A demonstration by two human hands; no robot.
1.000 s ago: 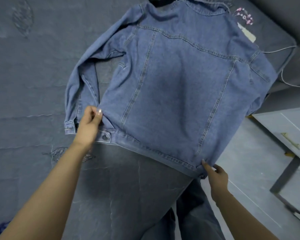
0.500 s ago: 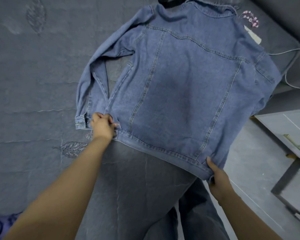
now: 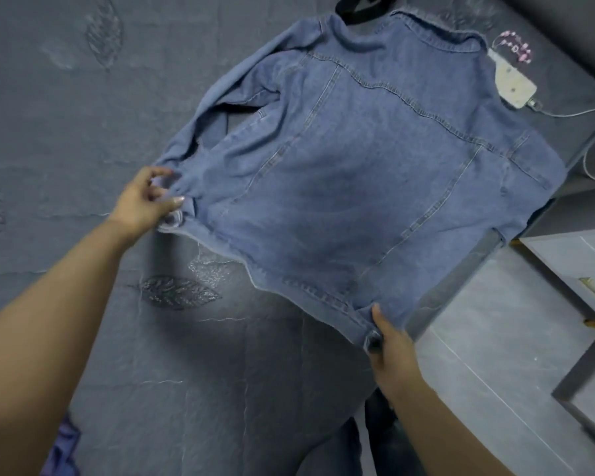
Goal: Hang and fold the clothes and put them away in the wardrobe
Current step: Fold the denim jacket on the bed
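A person is spreading one denim jacket [image 3: 368, 187] back-side up on a grey quilted bed [image 3: 83, 132], two hands working its hem.

Nearest, the right hand [image 3: 390, 345] is pinching the jacket's right hem corner, a grip unchanged from half a second ago; the left hand [image 3: 145, 201], which was then clenched on the left hem corner, is now bunching that corner together with the sleeve cuff, fingers curled around the gathered cloth, and the jacket is lying farther right. Beyond, one black hanger [image 3: 358, 12] is poking from the collar, and one white charger [image 3: 512, 84] with one cable is lying just beside the shoulder. One drawer unit [image 3: 571, 262] is standing right.
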